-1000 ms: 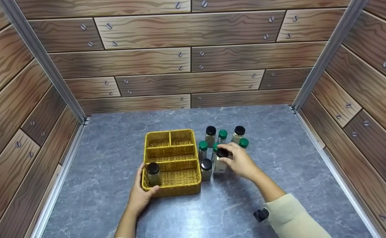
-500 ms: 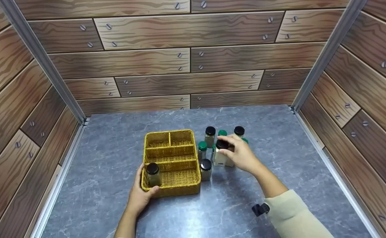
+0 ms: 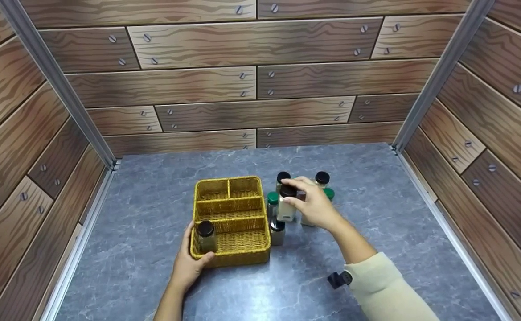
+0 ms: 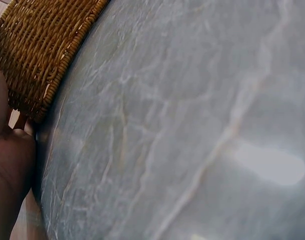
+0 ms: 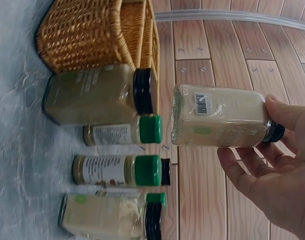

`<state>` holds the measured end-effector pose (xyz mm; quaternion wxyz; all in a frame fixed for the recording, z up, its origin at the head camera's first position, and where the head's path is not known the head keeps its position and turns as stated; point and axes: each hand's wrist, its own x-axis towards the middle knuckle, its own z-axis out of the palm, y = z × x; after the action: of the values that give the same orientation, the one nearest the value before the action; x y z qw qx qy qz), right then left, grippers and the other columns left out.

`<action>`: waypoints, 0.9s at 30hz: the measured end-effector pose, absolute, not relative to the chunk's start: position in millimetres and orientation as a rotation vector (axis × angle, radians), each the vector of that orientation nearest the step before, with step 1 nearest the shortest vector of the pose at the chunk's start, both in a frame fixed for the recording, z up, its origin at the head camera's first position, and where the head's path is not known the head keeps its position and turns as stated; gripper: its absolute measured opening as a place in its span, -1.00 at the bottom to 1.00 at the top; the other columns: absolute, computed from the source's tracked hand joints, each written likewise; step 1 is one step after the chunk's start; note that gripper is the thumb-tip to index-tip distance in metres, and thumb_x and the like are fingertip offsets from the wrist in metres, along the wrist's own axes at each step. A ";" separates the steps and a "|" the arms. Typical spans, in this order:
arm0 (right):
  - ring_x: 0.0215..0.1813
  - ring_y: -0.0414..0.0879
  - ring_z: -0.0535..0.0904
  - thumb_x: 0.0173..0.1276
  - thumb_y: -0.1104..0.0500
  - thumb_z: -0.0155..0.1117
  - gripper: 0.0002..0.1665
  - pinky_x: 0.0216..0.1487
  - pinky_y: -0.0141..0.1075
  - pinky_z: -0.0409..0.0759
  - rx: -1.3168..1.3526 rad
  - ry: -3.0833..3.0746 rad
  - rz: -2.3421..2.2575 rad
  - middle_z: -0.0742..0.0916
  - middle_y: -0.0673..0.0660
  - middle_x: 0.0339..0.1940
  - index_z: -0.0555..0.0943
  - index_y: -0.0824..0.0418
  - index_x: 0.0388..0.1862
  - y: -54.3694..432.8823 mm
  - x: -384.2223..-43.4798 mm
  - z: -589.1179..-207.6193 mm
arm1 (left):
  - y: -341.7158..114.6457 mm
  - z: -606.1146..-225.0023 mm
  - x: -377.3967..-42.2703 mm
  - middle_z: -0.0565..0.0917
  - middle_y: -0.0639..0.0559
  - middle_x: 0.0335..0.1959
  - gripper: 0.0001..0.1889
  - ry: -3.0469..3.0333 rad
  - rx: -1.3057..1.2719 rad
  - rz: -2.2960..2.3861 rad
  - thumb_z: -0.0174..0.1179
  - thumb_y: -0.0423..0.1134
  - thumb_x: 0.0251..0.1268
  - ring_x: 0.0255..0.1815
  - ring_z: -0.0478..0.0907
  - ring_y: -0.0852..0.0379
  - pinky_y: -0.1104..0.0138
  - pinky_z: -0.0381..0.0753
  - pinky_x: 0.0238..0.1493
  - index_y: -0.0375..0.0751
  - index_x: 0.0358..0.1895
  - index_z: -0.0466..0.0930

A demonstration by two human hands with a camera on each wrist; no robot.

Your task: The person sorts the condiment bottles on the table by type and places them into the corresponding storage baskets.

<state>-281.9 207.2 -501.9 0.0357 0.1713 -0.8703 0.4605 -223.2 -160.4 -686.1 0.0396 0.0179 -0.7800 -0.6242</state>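
My right hand (image 3: 316,206) holds a spice jar (image 3: 287,207) by its black lid, raised above the other jars. In the right wrist view this spice jar (image 5: 220,116) is square glass with pale powder and a barcode label, well off the table. My left hand (image 3: 188,264) grips the front left corner of a yellow-brown wicker basket (image 3: 242,257), thumb at the front rim, fingers along the left side. A black-lidded jar (image 3: 207,236) stands upright in the basket's front compartment. The left wrist view shows only the basket wall (image 4: 47,50) beside that hand (image 4: 10,150).
Right of the basket stand several upright spice jars: a black-lidded one (image 5: 92,95) close to the basket, green-lidded ones (image 5: 115,170) and another black-lidded one (image 5: 107,215). The basket's smaller compartments lie toward the back. Wood-patterned walls (image 3: 198,80) enclose the grey marbled table (image 3: 153,174).
My right hand has lifted the black-lidded spice jar up from among the others and moved it left toward the basket. The left hand and the basket have stayed in place.
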 end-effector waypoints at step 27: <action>0.34 0.15 0.66 0.53 0.17 0.39 -0.37 0.39 0.01 0.70 0.669 -2.737 1.386 0.67 0.17 0.39 0.57 0.06 0.55 135.9 -296.9 -518.0 | -161.1 -687.1 -223.2 0.42 -0.35 0.61 0.22 -2.376 0.044 -1.945 0.66 -0.27 0.12 0.30 0.63 -0.19 0.35 0.65 0.17 0.09 0.79 0.02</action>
<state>-296.9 135.9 -518.0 0.0008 0.2130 -0.8717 0.4413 -223.2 -161.1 -687.1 0.0352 0.0144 -0.7732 -0.6331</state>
